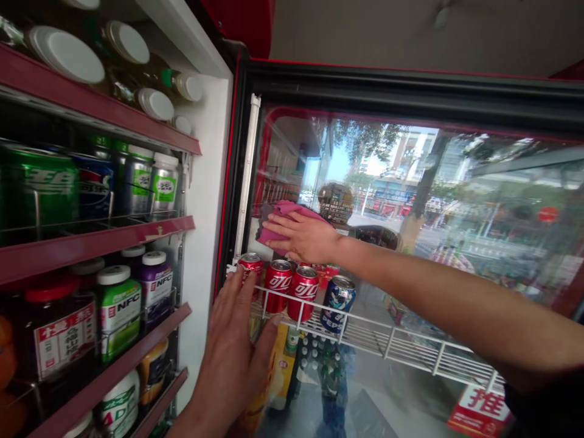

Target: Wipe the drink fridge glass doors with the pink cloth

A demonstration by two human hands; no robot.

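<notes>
Door glass [456, 201]: street reflections blur what lies behind it.
Right hand [303, 237]: flat and open, pressing pink cloth [283, 214] to the glass at 12 o'clock; cloth mostly hidden.
Left hand [232, 347]: fingers spread at 7 o'clock, resting on wire rack [396, 340], gripping nothing.
Writing: blue can [337, 302] reads PEPSI; bottles [137, 298] read NFC.

White wire door rack [392, 340], mounted on inside of open glass door. Standing upright on rack, in a row at left end: three red cola cans [279, 285], then one blue Pepsi can [338, 300], touching or just beside one another. Remainder of rack to the right bare. Bottles visible below rack, indistinct.
</notes>
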